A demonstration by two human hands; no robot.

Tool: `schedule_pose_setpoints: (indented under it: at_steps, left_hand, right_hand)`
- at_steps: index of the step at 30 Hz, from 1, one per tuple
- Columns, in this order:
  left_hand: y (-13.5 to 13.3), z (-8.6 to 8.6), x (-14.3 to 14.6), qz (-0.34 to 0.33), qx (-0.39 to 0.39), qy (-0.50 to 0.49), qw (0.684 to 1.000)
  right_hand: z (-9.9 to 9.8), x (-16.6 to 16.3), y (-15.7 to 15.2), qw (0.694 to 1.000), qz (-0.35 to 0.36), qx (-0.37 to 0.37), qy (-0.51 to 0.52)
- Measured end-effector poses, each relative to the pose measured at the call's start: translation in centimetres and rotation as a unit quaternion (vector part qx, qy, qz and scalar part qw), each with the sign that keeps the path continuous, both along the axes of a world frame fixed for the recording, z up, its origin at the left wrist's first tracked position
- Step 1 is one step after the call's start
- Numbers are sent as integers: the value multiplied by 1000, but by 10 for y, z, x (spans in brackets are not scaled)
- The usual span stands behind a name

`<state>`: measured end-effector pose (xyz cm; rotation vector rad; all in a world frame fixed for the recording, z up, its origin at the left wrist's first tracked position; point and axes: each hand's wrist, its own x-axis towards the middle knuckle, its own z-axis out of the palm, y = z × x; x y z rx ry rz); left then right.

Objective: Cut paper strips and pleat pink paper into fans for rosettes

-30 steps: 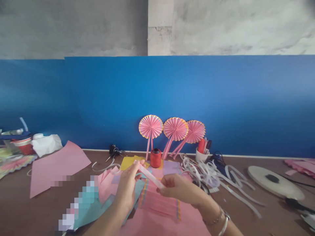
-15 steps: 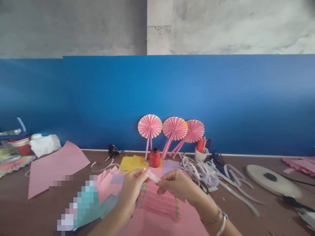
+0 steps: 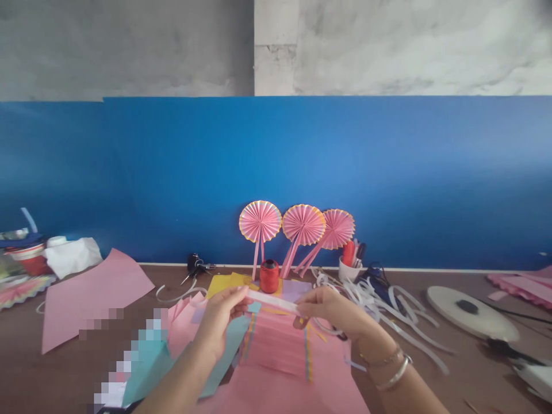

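A whitish strip of tape or paper [image 3: 273, 301] is stretched between my two hands. My left hand [image 3: 224, 310] pinches its left end between thumb and fingers. At the other end, my right hand [image 3: 325, 310] has its fingers closed on the strip. Just below it lies a pleated pink paper [image 3: 278, 345] with yellow and blue striped side edges; whether the strip touches its top edge I cannot tell. Pink sheets [image 3: 267, 394] spread beneath. A red spool of thread [image 3: 269, 277] stands behind my hands.
Three pink paper fans [image 3: 260, 222] lean against the blue panel [image 3: 194, 161]. Right of my hands are tangled white strips [image 3: 388, 310], a white cup of pens [image 3: 348, 269] and a white disc [image 3: 472, 313]. Leftward lie a pink sheet [image 3: 95, 299], keys [image 3: 196, 265] and teal paper [image 3: 149, 368].
My hands have moved apart, and a longer length of the whitish strip now shows between them. The pleated paper beneath is less covered by my hands.
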<state>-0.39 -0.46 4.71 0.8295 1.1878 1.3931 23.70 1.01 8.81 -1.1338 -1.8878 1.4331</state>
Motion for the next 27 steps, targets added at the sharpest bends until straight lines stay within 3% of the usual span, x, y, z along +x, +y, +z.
schedule_pose_setpoints:
  at_steps: [4, 7, 14, 18, 22, 27]
  left_hand:
    - [2, -3, 4, 7, 2, -35, 999]
    - [-7, -2, 14, -2, 27, 38, 999]
    - [-34, 6, 33, -37, 137, 248, 958]
    - [-37, 6, 35, 9, 194, 264, 945]
    - [-40, 8, 36, -6, 235, 298, 925]
    - [-33, 13, 27, 32, 194, 270, 943]
  right_hand:
    - [-5, -11, -3, 993, -11, -44, 113]
    - [-8, -21, -5, 976, -49, -77, 197]
    - [-11, -42, -16, 975, -130, -69, 166]
    - [-14, -50, -20, 972, -99, -77, 199]
    - [-15, -54, -22, 969, -84, -81, 218]
    - [-15, -51, -19, 961, -94, -110, 237]
